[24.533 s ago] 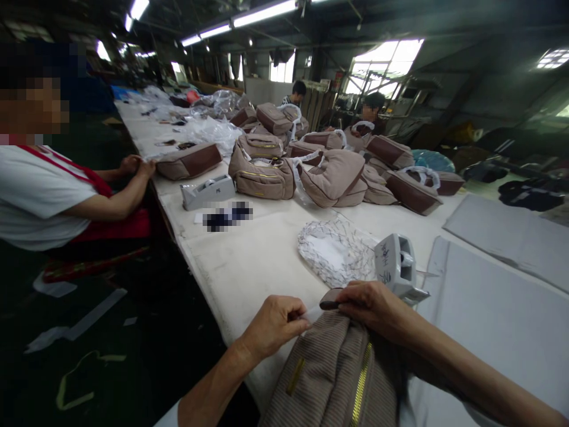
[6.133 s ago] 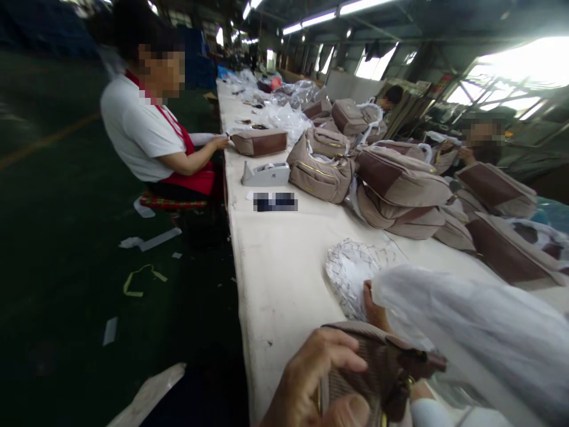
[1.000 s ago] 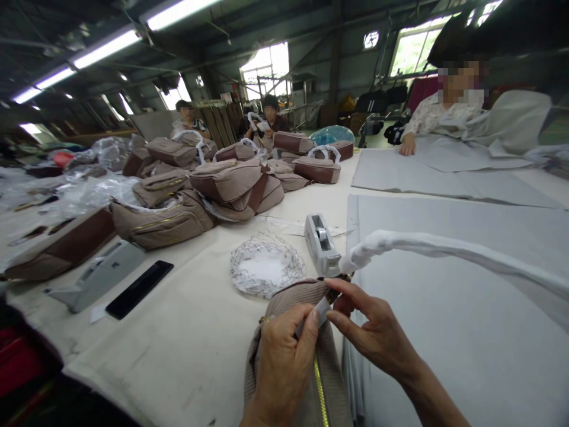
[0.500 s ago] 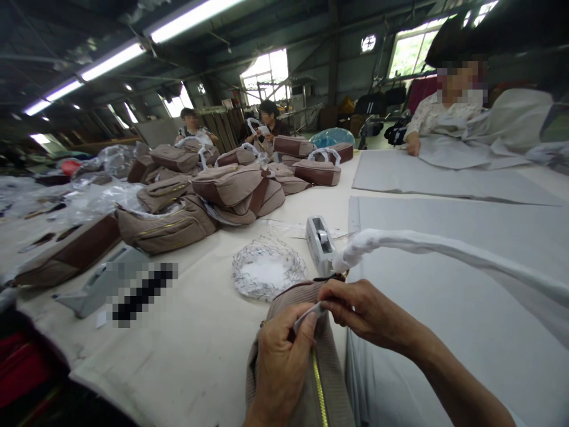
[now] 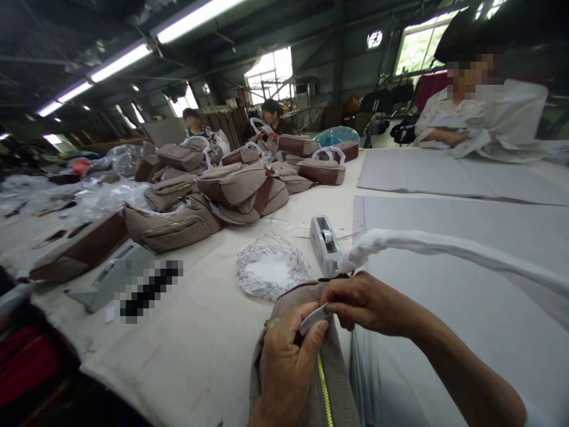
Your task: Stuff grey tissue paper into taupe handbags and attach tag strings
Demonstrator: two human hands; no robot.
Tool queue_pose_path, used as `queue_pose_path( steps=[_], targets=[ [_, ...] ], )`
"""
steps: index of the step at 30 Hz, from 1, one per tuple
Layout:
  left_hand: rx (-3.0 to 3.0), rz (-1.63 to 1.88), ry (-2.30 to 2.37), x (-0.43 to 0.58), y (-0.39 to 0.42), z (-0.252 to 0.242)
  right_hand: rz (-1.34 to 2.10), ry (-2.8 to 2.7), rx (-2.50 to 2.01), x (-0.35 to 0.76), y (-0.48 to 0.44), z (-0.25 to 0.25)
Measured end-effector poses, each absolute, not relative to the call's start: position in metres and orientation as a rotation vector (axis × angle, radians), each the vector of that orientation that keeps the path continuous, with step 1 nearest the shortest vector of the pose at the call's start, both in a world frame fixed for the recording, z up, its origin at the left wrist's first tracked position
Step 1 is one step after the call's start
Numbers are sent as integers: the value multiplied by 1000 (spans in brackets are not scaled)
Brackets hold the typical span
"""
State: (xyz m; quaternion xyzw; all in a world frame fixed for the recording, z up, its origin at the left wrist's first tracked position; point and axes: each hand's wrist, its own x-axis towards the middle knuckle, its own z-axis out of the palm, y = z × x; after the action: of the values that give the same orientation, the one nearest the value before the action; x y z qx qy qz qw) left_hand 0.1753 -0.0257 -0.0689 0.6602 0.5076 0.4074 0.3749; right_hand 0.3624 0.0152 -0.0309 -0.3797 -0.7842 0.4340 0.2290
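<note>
A taupe ribbed bag with a yellow zipper lies in front of me at the table's edge. Above the zipper, my left hand pinches a small whitish strip between thumb and fingers. The fingertips of my right hand are closed on the strip's other end; what the strip is made of I cannot tell. From the bag's far end a strap wrapped in white arches away to the right. Just beyond the bag stands a grey tape dispenser.
A round bundle of thin ties lies left of the dispenser. Grey-white sheets are stacked at right. More taupe bags are heaped at the back left, near another grey dispenser. A co-worker handles pale sheets across the table.
My hands stay on the strip, more of which now shows between them. The co-worker at right has drawn a hand and a sheet up toward the body. The view has shifted slightly.
</note>
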Motion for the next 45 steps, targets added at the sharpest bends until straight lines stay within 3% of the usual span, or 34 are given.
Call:
queue_pose_path(
  steps=[20, 29, 36, 45],
  targets=[
    [1413, 1081, 1229, 171, -21, -76, 697, -2118, -966, 349, 11, -59],
    [1326, 1130, 1278, 175, -18, -78, 855, -2095, -1026, 348, 11, -48],
    [1361, 1123, 1289, 174, -21, -79, 1183, -2159, -1031, 349, 20, -34],
    [1372, 1191, 1343, 174, -20, -84, 797, -2206, -1012, 341, 14, -44]
  ],
)
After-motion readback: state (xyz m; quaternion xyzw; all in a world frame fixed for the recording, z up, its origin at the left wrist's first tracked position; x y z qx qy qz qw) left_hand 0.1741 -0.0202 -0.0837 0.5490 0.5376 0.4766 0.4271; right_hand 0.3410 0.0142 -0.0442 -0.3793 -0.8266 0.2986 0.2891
